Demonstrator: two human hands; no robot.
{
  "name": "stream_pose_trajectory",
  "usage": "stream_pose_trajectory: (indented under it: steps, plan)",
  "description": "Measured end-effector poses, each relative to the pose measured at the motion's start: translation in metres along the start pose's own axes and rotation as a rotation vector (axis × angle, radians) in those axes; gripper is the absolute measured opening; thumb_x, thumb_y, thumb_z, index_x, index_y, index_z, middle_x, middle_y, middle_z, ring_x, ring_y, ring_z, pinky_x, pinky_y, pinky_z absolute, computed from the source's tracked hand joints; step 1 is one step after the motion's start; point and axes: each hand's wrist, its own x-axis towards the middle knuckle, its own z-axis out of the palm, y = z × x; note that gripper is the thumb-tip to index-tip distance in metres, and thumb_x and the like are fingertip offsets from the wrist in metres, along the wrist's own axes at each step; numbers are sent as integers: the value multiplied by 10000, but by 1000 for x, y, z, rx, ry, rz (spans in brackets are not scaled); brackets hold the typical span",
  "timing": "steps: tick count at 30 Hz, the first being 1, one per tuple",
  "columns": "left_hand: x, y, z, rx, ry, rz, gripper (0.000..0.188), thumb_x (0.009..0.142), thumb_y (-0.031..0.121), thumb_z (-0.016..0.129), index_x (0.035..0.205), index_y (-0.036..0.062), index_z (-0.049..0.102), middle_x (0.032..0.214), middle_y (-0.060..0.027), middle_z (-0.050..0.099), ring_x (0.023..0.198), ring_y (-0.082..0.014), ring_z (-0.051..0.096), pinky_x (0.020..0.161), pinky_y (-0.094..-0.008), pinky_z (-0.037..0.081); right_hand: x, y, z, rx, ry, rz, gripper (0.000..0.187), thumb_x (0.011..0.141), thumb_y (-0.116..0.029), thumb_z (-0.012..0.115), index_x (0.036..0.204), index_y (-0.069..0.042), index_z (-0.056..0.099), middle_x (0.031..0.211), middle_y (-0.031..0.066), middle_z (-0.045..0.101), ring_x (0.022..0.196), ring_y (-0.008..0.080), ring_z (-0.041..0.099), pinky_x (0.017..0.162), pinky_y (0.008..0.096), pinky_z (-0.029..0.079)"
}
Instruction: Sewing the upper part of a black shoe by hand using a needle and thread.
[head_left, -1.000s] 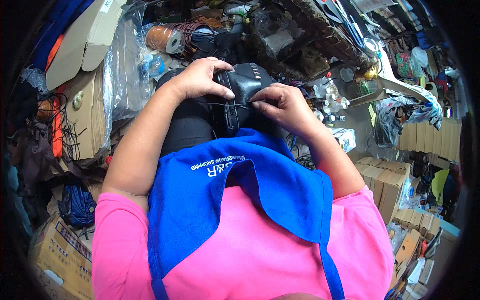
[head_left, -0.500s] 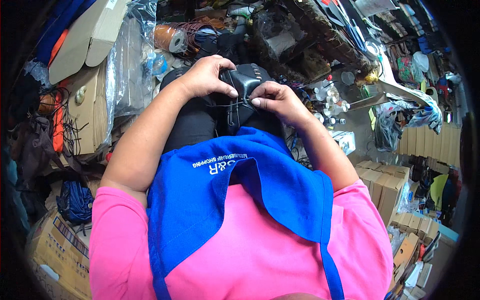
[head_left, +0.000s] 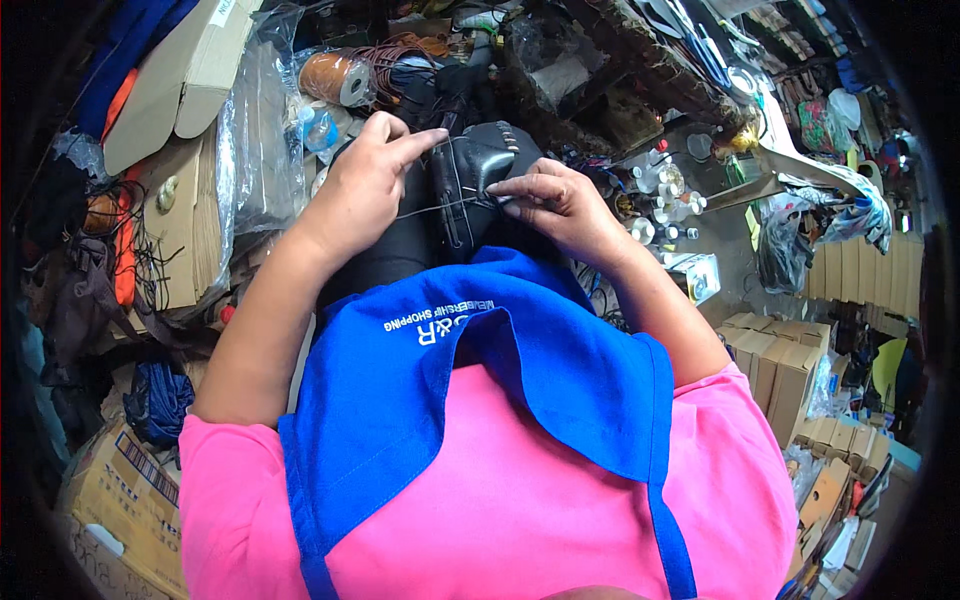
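Note:
A black leather piece, shoe-like in shape, rests on my lap between my knees, with pale stitches along its upper right edge. My left hand is off the leather to its left, index finger stretched toward its top and the other fingers curled. A thin dark thread runs fairly straight from the leather to this hand; the grip itself is partly hidden. Another strand hangs near the index fingertip. My right hand is closed at the leather's right side, thumb and index finger pinching at the stitching; what lies between them is too small to tell.
A spool of orange-brown cord lies ahead on the left, near flat cardboard pieces and clear plastic. Small bottles cluster at the right. Stacked cardboard boxes stand farther right; a yellow-brown carton sits at lower left.
My left hand has let go of the leather and moved left, with the thread now stretched toward it. My right hand remains at the leather's right side, its fingers shifted slightly.

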Motion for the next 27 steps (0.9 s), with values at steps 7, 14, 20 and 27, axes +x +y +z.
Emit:
stream_pose_trajectory:
  steps: [7,14,20,27]
  plan:
    - [-9,2,3,94,78,205,192,713,2,675,879,95,700,731,-59,540,748,-217,532,688,-315,441,11,7,-9,167,-175,114,256,830,-35,599,1054,-130,681,863,16,525,879,140,510,830,259,407]
    - [-5,4,2,55,52,152,170,698,20,697,841,113,705,708,-58,508,745,-218,523,669,-324,431,16,16,-6,213,-172,76,247,816,-41,596,1015,-150,695,875,47,555,867,166,538,806,280,432]
    - [-4,8,3,76,80,177,167,694,22,702,830,119,705,696,-59,492,717,-217,506,655,-334,424,17,16,-8,231,-188,85,230,815,-64,617,1018,-136,699,893,48,583,894,162,548,833,283,431]
    - [-7,2,10,8,38,192,129,687,59,705,801,121,708,703,-40,526,720,-227,530,662,-348,428,14,19,-10,266,-252,94,226,837,-93,634,1055,-106,690,841,11,561,860,129,515,807,264,413]
